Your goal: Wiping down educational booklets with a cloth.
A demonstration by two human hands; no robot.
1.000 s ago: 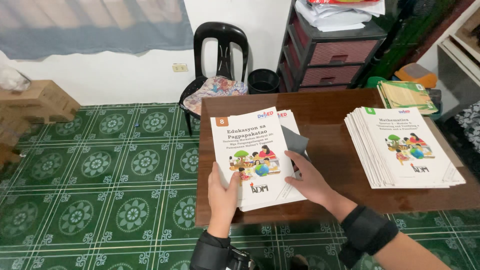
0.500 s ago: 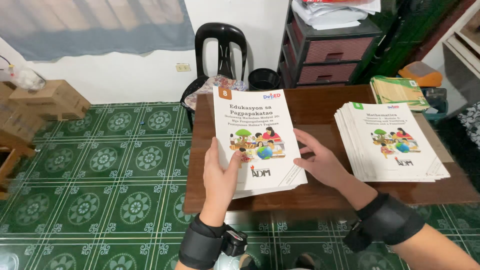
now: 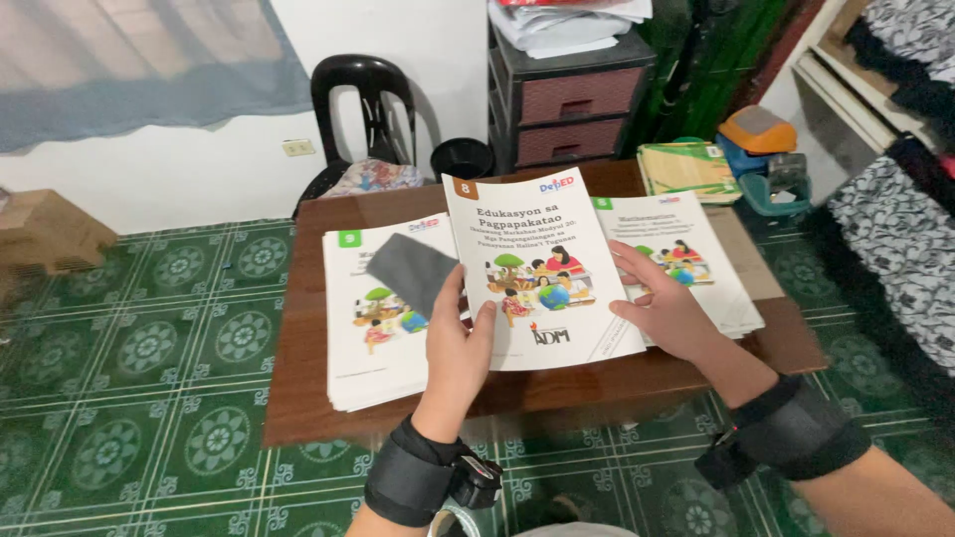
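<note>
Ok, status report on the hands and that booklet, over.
Left hand and right hand grip the booklet by its edges. Gray cloth lies alongside on the left stack.

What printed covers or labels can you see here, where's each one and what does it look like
Held booklet: centre, in both hands; white cover, orange corner tab, cartoon picture.
Left stack: on table; white covers, green tab, grey cloth on top.
Right stack: white, green tab.
Green booklets: table's far edge.
</note>
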